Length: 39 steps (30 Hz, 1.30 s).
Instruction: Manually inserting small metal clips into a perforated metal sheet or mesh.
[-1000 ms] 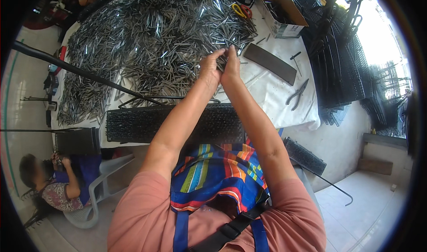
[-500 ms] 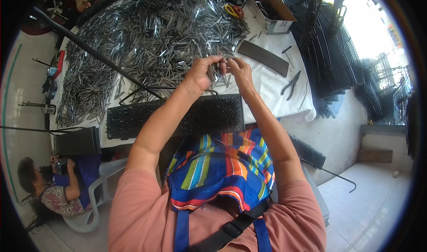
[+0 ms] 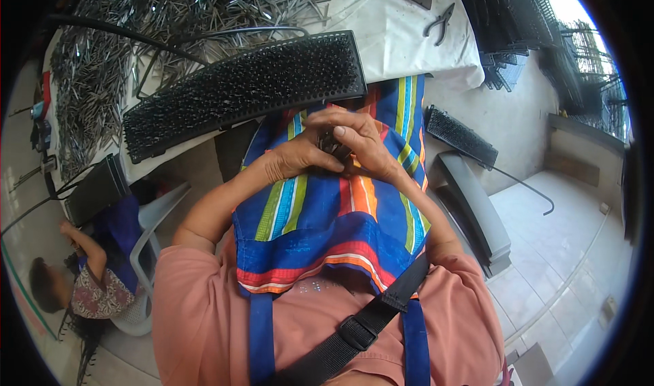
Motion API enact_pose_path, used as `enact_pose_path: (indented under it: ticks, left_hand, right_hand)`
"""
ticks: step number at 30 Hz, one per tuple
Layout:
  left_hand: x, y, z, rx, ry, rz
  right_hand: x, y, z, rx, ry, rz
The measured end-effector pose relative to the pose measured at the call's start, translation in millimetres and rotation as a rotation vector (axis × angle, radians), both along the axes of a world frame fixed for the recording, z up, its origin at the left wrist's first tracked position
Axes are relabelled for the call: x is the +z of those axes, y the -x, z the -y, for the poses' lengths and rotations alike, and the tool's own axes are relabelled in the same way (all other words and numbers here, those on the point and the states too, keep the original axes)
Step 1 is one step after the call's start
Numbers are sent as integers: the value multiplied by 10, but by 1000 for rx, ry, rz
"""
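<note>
While the left hand (image 3: 298, 156) and right hand (image 3: 364, 142) curl their fingers closely together around a few dark metal pieces (image 3: 329, 143), that small bundle sits between the palms, above the striped apron (image 3: 327, 233). At ten o'clock from them, a long bristled black panel (image 3: 242, 83) lies at the near edge of the desk (image 3: 412, 45), with a heap of loose strips (image 3: 167, 8) beyond it; pliers (image 3: 443, 25) lie toward one o'clock, a smaller bristled panel (image 3: 460, 137) at three.
</note>
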<state>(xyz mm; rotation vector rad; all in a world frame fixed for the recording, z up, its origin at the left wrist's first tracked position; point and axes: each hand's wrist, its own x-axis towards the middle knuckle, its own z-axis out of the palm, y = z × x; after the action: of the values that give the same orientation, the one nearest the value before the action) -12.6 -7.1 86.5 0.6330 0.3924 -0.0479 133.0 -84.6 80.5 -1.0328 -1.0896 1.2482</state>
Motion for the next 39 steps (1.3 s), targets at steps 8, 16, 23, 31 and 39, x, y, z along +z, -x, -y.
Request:
enact_pose_path:
  ticks: [8, 16, 23, 31, 39]
  left_hand:
    - [-202, 87, 36, 270, 65, -226]
    - [-226, -11, 73, 248, -40, -301]
    - [-227, -26, 84, 261, -16, -368]
    - [-248, 28, 135, 277, -54, -337]
    - [-301, 63, 117, 289, 0, -278]
  right_hand:
    - [-275, -149, 271, -268, 511, -102]
    - [-220, -29, 297, -317, 570, -392]
    - [-246, 21, 325, -405, 564, -343]
    - [-284, 52, 352, -474, 516, -143]
    - [-148, 142, 282, -382, 519, -219]
